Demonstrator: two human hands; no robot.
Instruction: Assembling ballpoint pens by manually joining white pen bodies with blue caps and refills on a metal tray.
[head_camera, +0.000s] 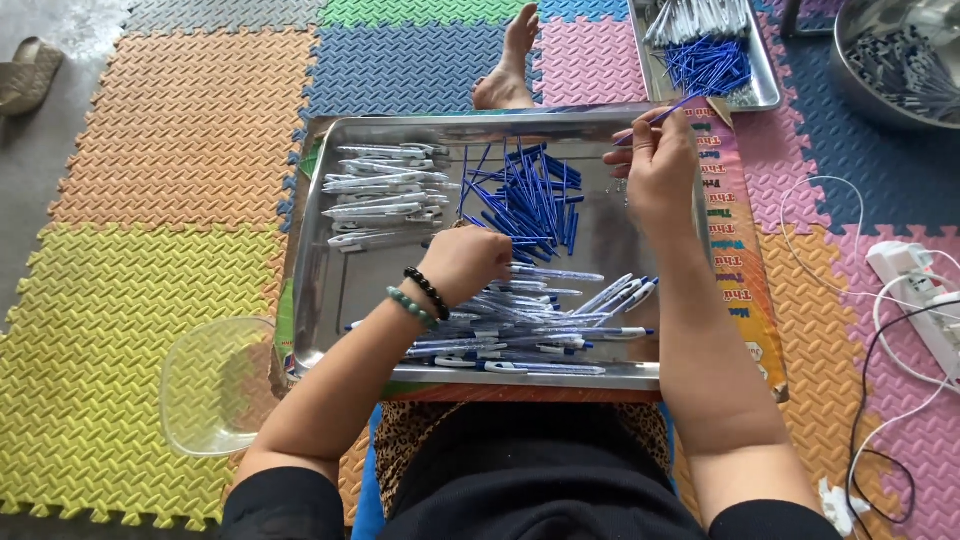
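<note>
Nearest item: clear plastic bowl (215, 385), on the foam floor mat (150, 250), left of the left forearm. Steel tray (320, 290): under both hands. White pen barrels (385, 195): in rows, beyond and left of the left hand. Left hand (462, 262): beaded bracelets at the wrist, fingers curled down on the tray; whether it grips anything cannot be told. Assembled pens (530, 335): heaped just right of that hand, toward the body. Blue refills (530, 195): loose pile between the hands, farther out. Right hand (658, 165): raised over the tray's far right corner, fingertips pinching one blue refill (665, 112). Second tray (765, 90): beyond the right hand, with more parts. Power strip (915, 290): well right of the right forearm.
</note>
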